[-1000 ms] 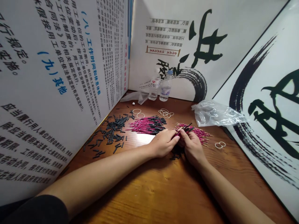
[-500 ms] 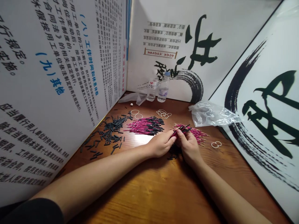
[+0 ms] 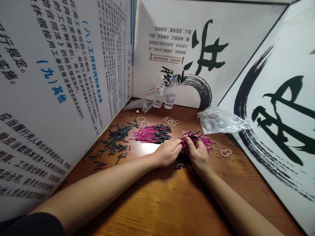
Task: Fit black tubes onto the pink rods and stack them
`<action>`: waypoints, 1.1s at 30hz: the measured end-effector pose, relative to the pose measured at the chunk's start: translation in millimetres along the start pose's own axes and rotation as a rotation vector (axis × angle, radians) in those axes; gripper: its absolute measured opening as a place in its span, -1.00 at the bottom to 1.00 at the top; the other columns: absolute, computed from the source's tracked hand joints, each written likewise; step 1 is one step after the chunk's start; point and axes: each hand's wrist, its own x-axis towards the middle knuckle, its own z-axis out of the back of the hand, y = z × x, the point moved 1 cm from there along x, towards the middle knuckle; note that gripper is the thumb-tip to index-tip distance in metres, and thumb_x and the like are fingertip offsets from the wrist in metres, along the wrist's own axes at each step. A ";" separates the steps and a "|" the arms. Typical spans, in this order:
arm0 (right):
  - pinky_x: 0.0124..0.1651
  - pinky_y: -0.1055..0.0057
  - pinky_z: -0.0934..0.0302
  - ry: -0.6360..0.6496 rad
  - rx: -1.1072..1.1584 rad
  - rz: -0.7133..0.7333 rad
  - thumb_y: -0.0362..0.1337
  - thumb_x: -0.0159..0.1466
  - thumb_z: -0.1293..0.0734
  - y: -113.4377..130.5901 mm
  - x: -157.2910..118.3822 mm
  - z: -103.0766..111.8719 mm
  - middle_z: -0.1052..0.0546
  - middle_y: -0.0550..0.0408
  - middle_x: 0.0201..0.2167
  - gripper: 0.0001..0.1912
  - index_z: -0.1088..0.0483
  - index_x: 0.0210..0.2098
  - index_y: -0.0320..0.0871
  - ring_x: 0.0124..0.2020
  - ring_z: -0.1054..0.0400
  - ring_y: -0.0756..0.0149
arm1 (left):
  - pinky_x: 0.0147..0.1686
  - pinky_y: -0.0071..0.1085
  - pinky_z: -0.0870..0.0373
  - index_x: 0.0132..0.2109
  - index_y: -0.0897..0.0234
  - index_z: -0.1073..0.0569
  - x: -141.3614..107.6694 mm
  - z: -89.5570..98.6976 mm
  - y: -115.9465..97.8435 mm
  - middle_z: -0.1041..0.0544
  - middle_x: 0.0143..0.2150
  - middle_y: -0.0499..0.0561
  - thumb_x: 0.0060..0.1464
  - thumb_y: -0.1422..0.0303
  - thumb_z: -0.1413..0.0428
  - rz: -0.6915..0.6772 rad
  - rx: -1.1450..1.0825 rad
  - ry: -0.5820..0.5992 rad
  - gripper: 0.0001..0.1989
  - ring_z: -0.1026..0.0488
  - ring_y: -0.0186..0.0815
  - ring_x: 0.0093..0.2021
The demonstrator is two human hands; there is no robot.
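Both hands meet around a small bundle of thin pink sticks (image 3: 194,135) whose upper ends carry black sleeves. My left hand (image 3: 168,152) is closed at the bundle's left side, fingers curled, its fingertips partly hidden. My right hand (image 3: 197,154) grips the bundle, with the thumb pressed on top. Just behind the hands lies a pile of pink sticks with gold-coloured tips (image 3: 209,142). To the left, a larger heap of pink sticks with black ends (image 3: 151,133) lies on the table. Small black sleeves (image 3: 183,160) are scattered beneath my hands.
Many loose black sleeves (image 3: 118,136) spread over the wooden table (image 3: 157,200) at the left. Pale rubber bands (image 3: 171,121) lie behind the heap, with more rings (image 3: 225,152) at right. Two water bottles (image 3: 170,95) and a clear plastic bag (image 3: 221,120) stand near printed panels (image 3: 172,13).
The view has shifted slightly. Both hands stay at the bundle, and the black-sleeved ends in my right hand look a little more fanned out.
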 end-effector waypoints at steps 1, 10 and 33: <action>-0.31 0.43 -0.25 0.004 -0.027 0.017 0.01 0.12 -0.40 -0.1 -0.3 0.5 -0.43 0.16 -0.47 -0.65 -0.39 -0.31 -0.15 -0.43 -0.30 0.38 | 0.00 -0.33 -0.30 0.02 0.27 -0.39 -0.1 0.2 -0.4 -0.53 -0.06 0.08 0.27 0.30 0.20 0.002 0.008 0.005 -0.65 -0.42 -0.23 -0.05; -0.53 0.50 -0.07 -0.093 -0.026 0.056 0.00 0.18 -0.36 4.9 -1.4 4.8 -0.33 0.22 -0.51 -0.68 -0.32 -0.32 -0.13 -0.57 -0.14 0.48 | -0.04 -0.33 -0.29 -0.14 0.29 -0.39 0.7 3.8 -5.5 -0.49 -0.14 0.08 0.22 0.33 0.16 -0.050 0.117 -0.062 -0.75 -0.37 -0.25 -0.12; -0.32 0.41 -0.19 0.114 -0.399 0.262 -0.12 0.29 -0.26 7.1 -11.5 3.1 -0.47 0.13 -0.45 -0.79 -0.37 -0.34 -0.12 -0.43 -0.31 0.32 | 0.06 -0.27 -0.27 -0.06 0.34 -0.40 0.0 1.6 -3.7 -0.50 -0.04 0.18 0.23 0.28 0.16 -0.121 -0.079 -0.004 -0.68 -0.40 -0.17 -0.03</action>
